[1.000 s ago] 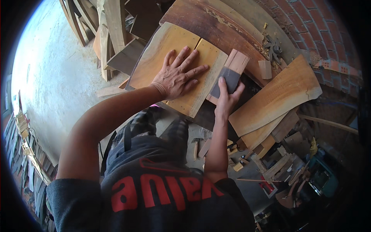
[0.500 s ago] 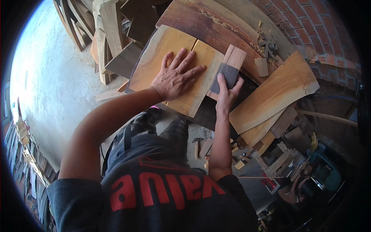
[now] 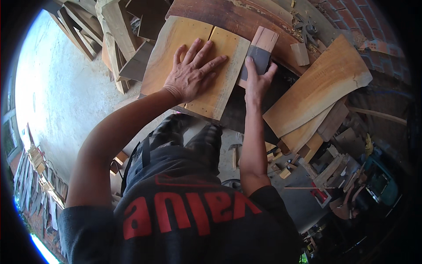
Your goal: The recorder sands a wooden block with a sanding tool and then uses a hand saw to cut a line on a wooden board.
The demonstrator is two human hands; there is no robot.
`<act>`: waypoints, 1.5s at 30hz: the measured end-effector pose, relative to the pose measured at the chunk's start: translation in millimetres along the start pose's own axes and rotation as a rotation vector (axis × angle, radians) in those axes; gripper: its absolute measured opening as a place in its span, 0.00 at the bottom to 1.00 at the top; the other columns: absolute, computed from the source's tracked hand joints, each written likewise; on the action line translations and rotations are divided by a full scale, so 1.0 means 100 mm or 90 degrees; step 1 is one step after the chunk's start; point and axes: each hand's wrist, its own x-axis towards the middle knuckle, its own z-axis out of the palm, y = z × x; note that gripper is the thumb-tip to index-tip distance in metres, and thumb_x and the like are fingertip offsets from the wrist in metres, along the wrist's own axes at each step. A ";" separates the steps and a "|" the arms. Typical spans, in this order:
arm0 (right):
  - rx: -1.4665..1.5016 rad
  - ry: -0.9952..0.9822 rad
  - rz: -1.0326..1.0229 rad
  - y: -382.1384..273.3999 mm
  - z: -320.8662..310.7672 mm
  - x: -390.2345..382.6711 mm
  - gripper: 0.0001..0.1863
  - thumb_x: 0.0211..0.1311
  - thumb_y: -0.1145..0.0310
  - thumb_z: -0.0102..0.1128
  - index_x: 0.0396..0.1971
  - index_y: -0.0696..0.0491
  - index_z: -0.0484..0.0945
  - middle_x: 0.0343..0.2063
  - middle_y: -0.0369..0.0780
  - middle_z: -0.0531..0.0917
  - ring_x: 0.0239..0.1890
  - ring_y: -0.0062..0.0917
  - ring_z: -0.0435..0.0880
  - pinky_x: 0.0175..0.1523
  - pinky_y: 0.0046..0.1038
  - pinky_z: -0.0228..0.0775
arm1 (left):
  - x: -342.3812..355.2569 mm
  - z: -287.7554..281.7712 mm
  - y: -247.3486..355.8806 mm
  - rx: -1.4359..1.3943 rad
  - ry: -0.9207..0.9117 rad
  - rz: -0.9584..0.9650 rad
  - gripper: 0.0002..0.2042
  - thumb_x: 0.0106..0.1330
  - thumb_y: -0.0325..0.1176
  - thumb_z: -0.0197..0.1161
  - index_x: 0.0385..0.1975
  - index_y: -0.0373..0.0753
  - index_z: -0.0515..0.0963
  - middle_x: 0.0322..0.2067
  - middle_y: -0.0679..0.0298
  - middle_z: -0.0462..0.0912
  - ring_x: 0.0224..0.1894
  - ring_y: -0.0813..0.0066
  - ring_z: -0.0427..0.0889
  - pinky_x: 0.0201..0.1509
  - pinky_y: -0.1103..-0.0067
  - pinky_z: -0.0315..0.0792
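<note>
My left hand lies with spread fingers on a light yellow-brown wooden board. A narrow gap runs between the board's two joined pieces, and small dark holes dot its surface. Along the board's right edge, my right hand grips a sanding block, a long pinkish wooden piece with dark grey sandpaper wrapped round its middle. The thumb presses on the sandpaper; the other fingers are partly hidden behind the block. Whether the block touches the board's edge or stands just off it, I cannot tell.
Beneath the board is a reddish-brown wooden slab. At the right lies another light board over more planks. Timber offcuts lean at the upper left. A hammer and wood scraps lie on the floor; a brick wall stands beyond.
The whole view has shifted, so the boards and both hands appear higher in it. Relative to the board, my hands and the sanding block show hardly any movement.
</note>
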 end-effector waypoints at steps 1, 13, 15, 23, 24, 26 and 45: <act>0.005 -0.034 -0.028 0.02 0.00 0.02 0.29 0.59 0.62 0.67 0.54 0.57 0.63 0.46 0.50 0.75 0.42 0.30 0.79 0.42 0.31 0.76 | 0.03 -0.01 0.00 0.003 -0.002 -0.004 0.25 0.70 0.44 0.50 0.67 0.64 0.61 0.71 0.57 0.52 0.73 0.52 0.48 0.71 0.53 0.38; 0.051 -0.043 0.017 0.04 -0.12 -0.36 0.32 0.58 0.64 0.68 0.57 0.57 0.61 0.46 0.46 0.75 0.43 0.28 0.79 0.43 0.28 0.77 | 0.03 0.02 -0.01 0.003 -0.014 -0.003 0.25 0.69 0.43 0.50 0.67 0.61 0.61 0.70 0.55 0.52 0.73 0.51 0.47 0.71 0.52 0.37; 0.128 -0.064 0.000 0.04 -0.11 -0.27 0.32 0.58 0.64 0.68 0.58 0.55 0.61 0.45 0.45 0.76 0.42 0.26 0.80 0.38 0.26 0.78 | 0.04 -0.01 0.00 0.008 -0.010 0.014 0.25 0.69 0.43 0.50 0.68 0.61 0.61 0.70 0.54 0.52 0.73 0.51 0.47 0.71 0.52 0.37; -0.062 -0.021 0.034 -0.15 -0.22 -1.40 0.37 0.56 0.66 0.68 0.61 0.62 0.58 0.50 0.48 0.73 0.52 0.31 0.75 0.55 0.35 0.70 | 0.04 0.00 -0.01 -0.010 -0.010 0.007 0.25 0.69 0.44 0.50 0.68 0.61 0.61 0.70 0.53 0.52 0.72 0.48 0.47 0.70 0.49 0.38; -0.088 0.001 0.079 -0.17 -0.16 -1.12 0.37 0.56 0.65 0.68 0.61 0.61 0.58 0.50 0.48 0.73 0.51 0.31 0.76 0.54 0.35 0.71 | 0.04 0.01 -0.01 -0.007 -0.012 0.006 0.25 0.69 0.44 0.50 0.68 0.61 0.61 0.70 0.53 0.52 0.72 0.48 0.47 0.70 0.49 0.38; 0.056 -0.011 0.191 -0.17 -0.07 -0.51 0.31 0.56 0.64 0.69 0.57 0.56 0.63 0.46 0.46 0.76 0.42 0.30 0.81 0.44 0.34 0.77 | 0.04 0.00 -0.01 0.003 0.001 0.015 0.26 0.68 0.42 0.51 0.68 0.59 0.61 0.70 0.53 0.51 0.73 0.48 0.46 0.71 0.51 0.36; 0.097 0.000 0.082 0.16 -0.19 -0.71 0.35 0.54 0.61 0.70 0.59 0.56 0.64 0.45 0.50 0.79 0.41 0.35 0.83 0.39 0.33 0.78 | 0.05 0.02 0.04 0.061 0.010 0.044 0.26 0.68 0.41 0.51 0.67 0.58 0.62 0.69 0.52 0.54 0.71 0.48 0.49 0.70 0.53 0.38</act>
